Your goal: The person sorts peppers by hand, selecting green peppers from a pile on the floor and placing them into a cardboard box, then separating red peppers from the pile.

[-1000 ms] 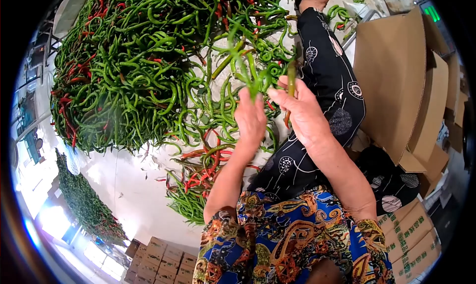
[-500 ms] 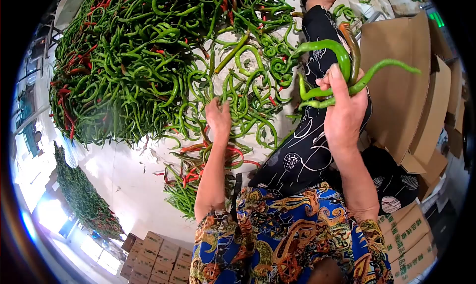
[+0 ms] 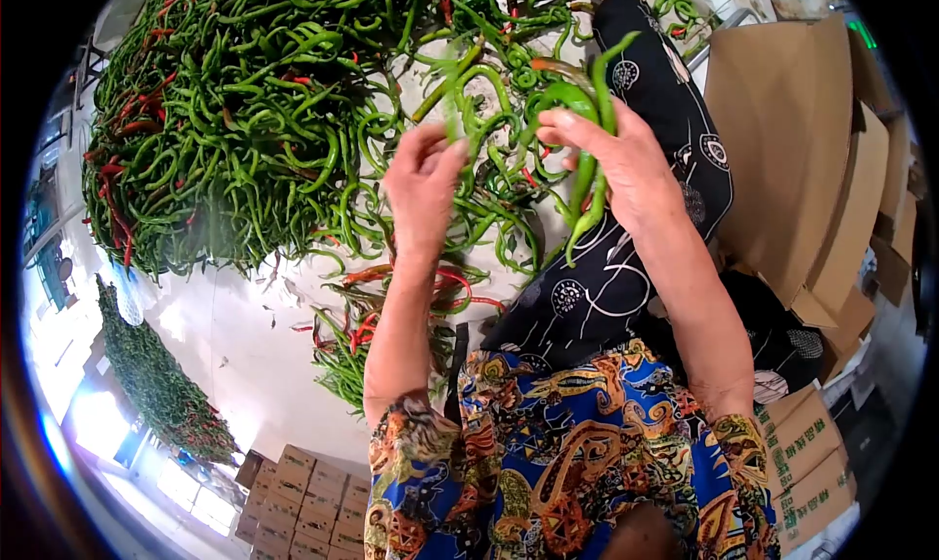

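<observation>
My right hand [image 3: 631, 164] is closed around several long green chili peppers [image 3: 604, 81], which stick out above and below the fingers. One pepper in that bunch is brownish-orange toward its tip. My left hand [image 3: 423, 183] is pinched closed over the loose peppers, with a motion-blurred green chili pepper [image 3: 452, 95] rising from its fingertips. Beneath both hands, scattered curly green peppers [image 3: 504, 232] lie on the pale floor. Close to my left forearm sits a small heap of red and green peppers [image 3: 357, 340].
A big mound of green and red chilies [image 3: 235, 120] fills the upper left. Another long pile [image 3: 161, 374] lies farther off. An open cardboard box [image 3: 773, 149] stands right of my outstretched leg [image 3: 606, 267]. Stacked cartons [image 3: 308, 496] are at the bottom left, more cartons [image 3: 807, 462] at lower right.
My right hand has swung left with its peppers, toward my left hand. My left hand has lifted from the scattered peppers, a green chili now at its fingertips.
</observation>
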Demonstrator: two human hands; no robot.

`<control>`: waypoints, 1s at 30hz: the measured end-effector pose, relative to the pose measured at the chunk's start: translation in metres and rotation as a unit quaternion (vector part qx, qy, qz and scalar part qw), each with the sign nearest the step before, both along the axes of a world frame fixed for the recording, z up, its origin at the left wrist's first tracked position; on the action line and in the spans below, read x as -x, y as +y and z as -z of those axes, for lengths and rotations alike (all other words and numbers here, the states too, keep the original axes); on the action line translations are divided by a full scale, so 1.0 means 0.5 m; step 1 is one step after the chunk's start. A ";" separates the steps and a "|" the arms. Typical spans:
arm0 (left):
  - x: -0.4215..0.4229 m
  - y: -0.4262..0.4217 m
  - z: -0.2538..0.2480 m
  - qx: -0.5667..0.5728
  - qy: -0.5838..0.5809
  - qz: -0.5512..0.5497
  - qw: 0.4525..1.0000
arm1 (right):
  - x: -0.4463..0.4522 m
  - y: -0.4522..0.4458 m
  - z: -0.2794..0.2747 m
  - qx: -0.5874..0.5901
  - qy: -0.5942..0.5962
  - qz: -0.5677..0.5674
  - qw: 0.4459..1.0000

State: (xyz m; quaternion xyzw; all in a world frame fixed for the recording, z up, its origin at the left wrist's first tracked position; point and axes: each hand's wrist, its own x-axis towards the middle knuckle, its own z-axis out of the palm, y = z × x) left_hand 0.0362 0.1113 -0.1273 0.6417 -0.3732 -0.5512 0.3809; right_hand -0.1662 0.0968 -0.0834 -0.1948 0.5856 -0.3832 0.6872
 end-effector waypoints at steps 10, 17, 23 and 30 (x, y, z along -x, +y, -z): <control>0.027 0.161 0.175 0.216 -0.246 0.231 0.916 | 0.011 -0.004 -0.014 0.056 -0.004 0.108 0.993; -0.003 0.292 0.340 0.183 -0.388 0.371 0.823 | 0.009 -0.002 -0.007 0.082 -0.017 0.146 0.986; -0.007 0.039 0.375 0.224 -0.251 0.161 0.928 | 0.019 -0.003 -0.010 0.091 0.006 0.194 0.977; -0.065 0.097 0.333 0.100 -0.330 0.110 0.932 | 0.041 -0.001 -0.058 0.217 0.093 0.252 0.938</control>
